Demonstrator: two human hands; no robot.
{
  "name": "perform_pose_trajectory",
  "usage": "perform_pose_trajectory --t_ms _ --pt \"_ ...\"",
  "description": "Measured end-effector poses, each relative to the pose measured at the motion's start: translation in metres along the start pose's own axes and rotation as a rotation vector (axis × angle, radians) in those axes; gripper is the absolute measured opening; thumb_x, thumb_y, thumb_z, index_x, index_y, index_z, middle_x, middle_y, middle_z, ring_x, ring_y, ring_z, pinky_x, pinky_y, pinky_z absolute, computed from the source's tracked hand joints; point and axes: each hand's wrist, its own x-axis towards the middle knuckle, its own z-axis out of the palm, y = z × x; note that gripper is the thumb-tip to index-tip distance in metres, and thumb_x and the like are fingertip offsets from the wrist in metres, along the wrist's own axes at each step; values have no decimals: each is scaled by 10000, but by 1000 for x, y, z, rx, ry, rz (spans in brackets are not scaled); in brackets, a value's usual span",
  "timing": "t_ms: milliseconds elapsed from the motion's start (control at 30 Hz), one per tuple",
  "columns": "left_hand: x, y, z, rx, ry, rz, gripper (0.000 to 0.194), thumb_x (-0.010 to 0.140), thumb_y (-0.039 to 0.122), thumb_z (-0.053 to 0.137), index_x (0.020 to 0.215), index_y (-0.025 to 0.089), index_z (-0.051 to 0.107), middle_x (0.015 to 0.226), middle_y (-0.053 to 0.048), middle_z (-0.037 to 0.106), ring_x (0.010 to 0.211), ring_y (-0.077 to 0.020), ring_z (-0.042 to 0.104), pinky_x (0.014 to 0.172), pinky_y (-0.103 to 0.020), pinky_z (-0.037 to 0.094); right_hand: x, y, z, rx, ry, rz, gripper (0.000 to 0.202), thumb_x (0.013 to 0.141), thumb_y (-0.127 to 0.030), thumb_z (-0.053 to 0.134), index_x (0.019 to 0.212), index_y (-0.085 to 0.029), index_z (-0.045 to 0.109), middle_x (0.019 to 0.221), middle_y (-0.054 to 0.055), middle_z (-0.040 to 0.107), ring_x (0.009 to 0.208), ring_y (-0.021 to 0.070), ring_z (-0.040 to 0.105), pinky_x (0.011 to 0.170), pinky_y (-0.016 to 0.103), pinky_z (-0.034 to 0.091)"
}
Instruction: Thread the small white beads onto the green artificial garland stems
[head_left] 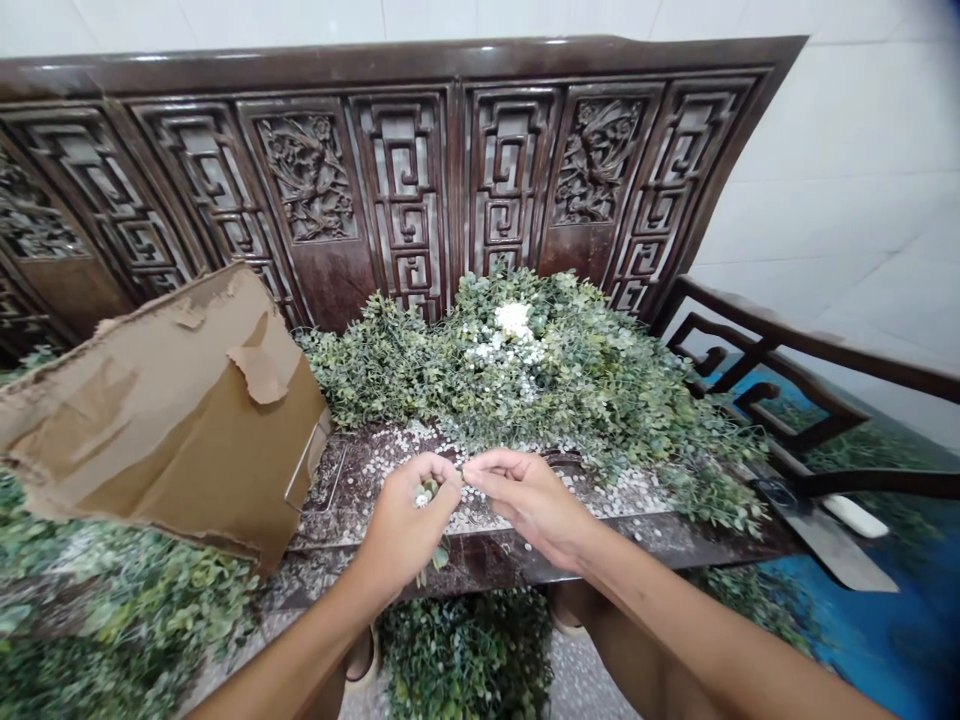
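My left hand (401, 520) is closed around a small artificial leaf sprig (426, 492), with a white piece at its base; some leaves poke out below the palm. Thumb and fingers pinched, my right hand (536, 498) meets the left fingertips at a tiny greenish part, mostly hidden by the fingers. Both hands are above the front of a dark wooden bench seat (487, 562). Small white discs (397, 455) lie scattered over the seat. Behind them spreads a large pile of artificial greenery (600, 370), with a clump of white pieces (513, 320) on top.
A torn cardboard piece (172, 420) stands at the left, beside a bent wire (306, 465). The carved backrest (420, 190) closes off the rear, and an armrest (810, 345) the right. A white object (856, 515) lies by it. More greenery (465, 655) sits between the person's legs.
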Motion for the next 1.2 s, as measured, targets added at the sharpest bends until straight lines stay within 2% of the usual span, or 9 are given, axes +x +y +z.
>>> perform_pose_trajectory --t_ms 200,533,933,1100,1200 --pt "0 0 1 -43 -21 -4 159 806 250 503 672 189 563 684 11 582 705 -151 537 684 -254 451 3 2 -5 -24 -70 -29 212 720 -372 767 774 -182 692 594 -50 454 484 58 250 424 214 183" --pt "-1 4 0 -62 -55 29 175 813 285 499 676 189 553 686 12 572 700 -151 523 690 -256 431 -1 2 -6 -64 -71 -33 234 728 -397 758 777 -181 681 623 -43 468 499 64 253 454 227 178" --pt "-3 6 2 -56 -64 24 165 811 259 489 670 186 533 677 24 559 684 -139 509 666 -239 412 -6 2 -5 -57 -66 -29 240 729 -391 760 769 -168 681 537 -68 401 478 61 221 453 234 136" --pt "-2 3 4 -80 -45 8 167 816 280 521 681 192 565 687 22 580 705 -149 532 682 -251 428 -4 4 -4 -2 -47 -26 196 728 -339 770 780 -164 700 564 -56 446 481 55 257 436 219 169" --pt "-1 -2 6 -102 -35 -55 160 834 323 539 760 205 617 755 3 629 768 -172 569 738 -274 446 4 6 -7 182 58 16 139 770 -280 730 773 -147 689 680 -21 544 484 38 316 410 183 234"
